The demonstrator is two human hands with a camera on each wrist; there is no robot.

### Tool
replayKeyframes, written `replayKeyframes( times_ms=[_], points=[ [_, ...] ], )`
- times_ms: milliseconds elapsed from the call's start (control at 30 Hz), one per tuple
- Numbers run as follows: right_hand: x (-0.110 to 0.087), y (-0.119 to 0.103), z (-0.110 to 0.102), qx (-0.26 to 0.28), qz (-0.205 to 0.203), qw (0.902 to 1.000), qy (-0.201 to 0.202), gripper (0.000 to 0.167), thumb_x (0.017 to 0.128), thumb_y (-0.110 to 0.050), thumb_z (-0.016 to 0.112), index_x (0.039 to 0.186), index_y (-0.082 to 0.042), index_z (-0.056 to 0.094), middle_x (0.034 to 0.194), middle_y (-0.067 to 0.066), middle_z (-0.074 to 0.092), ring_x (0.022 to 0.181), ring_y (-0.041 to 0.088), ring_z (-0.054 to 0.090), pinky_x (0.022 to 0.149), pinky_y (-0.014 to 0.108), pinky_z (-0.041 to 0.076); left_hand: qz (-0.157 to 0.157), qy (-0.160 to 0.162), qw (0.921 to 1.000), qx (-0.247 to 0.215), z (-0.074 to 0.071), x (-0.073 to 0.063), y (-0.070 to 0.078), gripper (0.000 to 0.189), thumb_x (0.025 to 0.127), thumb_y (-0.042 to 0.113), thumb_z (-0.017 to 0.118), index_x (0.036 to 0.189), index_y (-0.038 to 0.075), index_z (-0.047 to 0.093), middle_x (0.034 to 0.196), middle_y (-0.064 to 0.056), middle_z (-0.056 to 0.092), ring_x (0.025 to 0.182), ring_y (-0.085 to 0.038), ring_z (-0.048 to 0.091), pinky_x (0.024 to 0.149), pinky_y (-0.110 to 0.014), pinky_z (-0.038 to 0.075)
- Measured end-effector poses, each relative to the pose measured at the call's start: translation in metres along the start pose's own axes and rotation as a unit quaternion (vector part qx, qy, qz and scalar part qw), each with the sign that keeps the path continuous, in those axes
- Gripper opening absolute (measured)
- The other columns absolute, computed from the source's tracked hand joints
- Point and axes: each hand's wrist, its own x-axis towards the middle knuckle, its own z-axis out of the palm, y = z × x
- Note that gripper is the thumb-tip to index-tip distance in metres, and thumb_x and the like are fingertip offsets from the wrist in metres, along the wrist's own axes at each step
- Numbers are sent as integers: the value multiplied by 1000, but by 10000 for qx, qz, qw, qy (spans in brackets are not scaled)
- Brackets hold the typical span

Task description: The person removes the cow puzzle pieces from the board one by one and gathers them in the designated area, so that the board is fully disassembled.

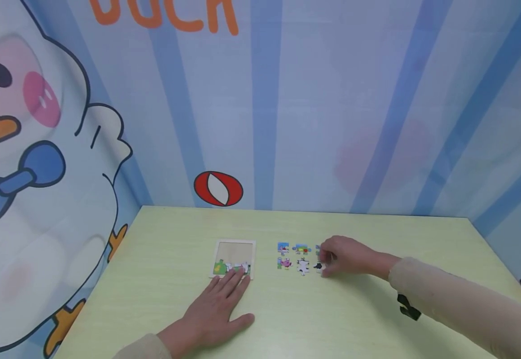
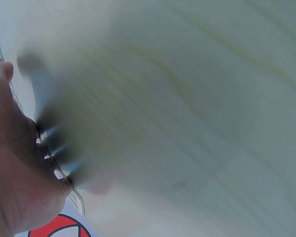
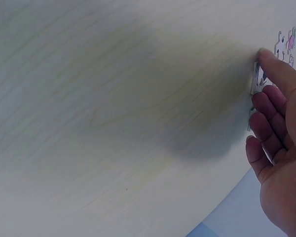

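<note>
A shallow puzzle frame (image 1: 253, 259) with a pale rim lies left of the middle of the table, a row of picture pieces along its near side. My left hand (image 1: 217, 311) rests with spread, straight fingers across the frame's near edge and those pieces. To the right, loose jigsaw pieces lie in two rows, including a pink one (image 1: 285, 263) and a white spotted one (image 1: 302, 266). My right hand (image 1: 347, 257) is over the rightmost column, its thumb and curled fingers at opposite edges of a black-and-white puzzle piece (image 1: 318, 266). Its fingers partly hide the piece (image 1: 317, 248) behind.
The pale wooden table (image 1: 287, 319) ends at the back against a blue striped cloth (image 1: 314, 124) with a large cartoon duck (image 1: 31, 239) at left. A black device (image 1: 408, 307) hangs under the right sleeve. The frame and loose pieces lie a short gap apart.
</note>
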Motion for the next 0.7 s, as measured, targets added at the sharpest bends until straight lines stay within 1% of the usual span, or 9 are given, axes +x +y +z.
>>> replayKeyframes(
  times_ms=[100,233,533,700],
  points=[
    [0,-1,1,-170,-88,9998,39,20,87,-21,90,92,-18,71,87,-11,62,83,8,52,76,31,50,6,25,10000,8,0,0,0,86,106,69,43,170,12,31,179,-6,20,164,-30,19,130,-57,22],
    [1,-1,2,-246,-156,9996,56,18,87,-20,89,93,-18,73,89,-10,63,85,9,53,78,32,51,8,27,10000,-7,-1,0,1,86,106,68,44,170,12,31,179,-6,21,164,-30,20,130,-57,22],
    [1,-3,0,-271,-37,9996,-33,17,88,-20,89,95,-17,74,91,-10,63,86,9,53,79,32,51,30,30,10000,9,0,0,0,85,106,69,44,170,13,32,179,-5,20,164,-30,20,130,-57,22],
    [1,-6,-2,-227,-42,9997,-57,17,87,-19,90,95,-16,74,90,-10,64,85,9,53,79,32,51,4,-14,10000,-15,-1,0,0,85,106,69,44,170,14,31,179,-5,20,164,-29,20,130,-57,22]
  ],
)
